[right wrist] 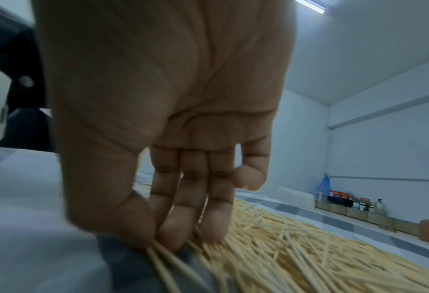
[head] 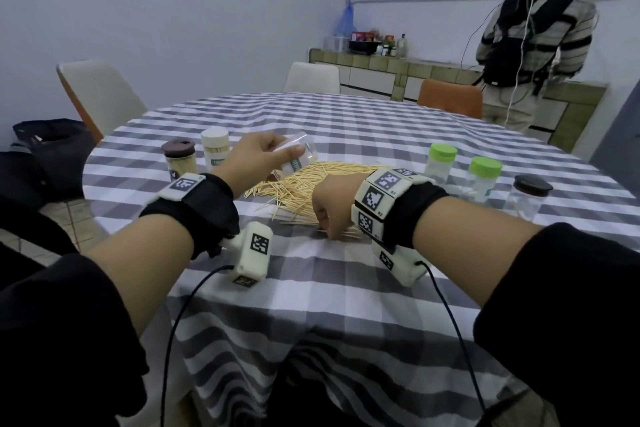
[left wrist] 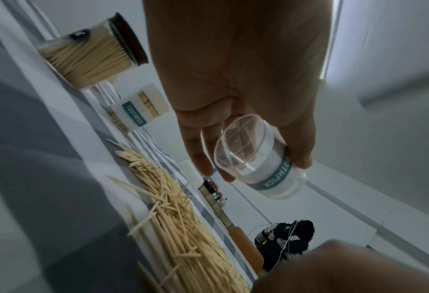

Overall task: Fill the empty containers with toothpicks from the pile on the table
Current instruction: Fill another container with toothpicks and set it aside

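Left hand [head: 254, 156] round tilted container [left wrist: 257, 160]; right hand [head: 334, 206] pinching toothpicks [right wrist: 283, 247]

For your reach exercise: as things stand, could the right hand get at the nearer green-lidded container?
Probably yes. The green-lidded container stands just beyond the right hand with nothing between, but its fingers pinch toothpicks that must go first.

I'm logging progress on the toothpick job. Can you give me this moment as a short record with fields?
left hand: holds clear open container, tilted, above the pile
container contents: a few toothpicks at most
right hand: pinching toothpicks at near edge of pile
filled containers: two, far left
capped containers on right: three, look empty
surface: checked tablecloth
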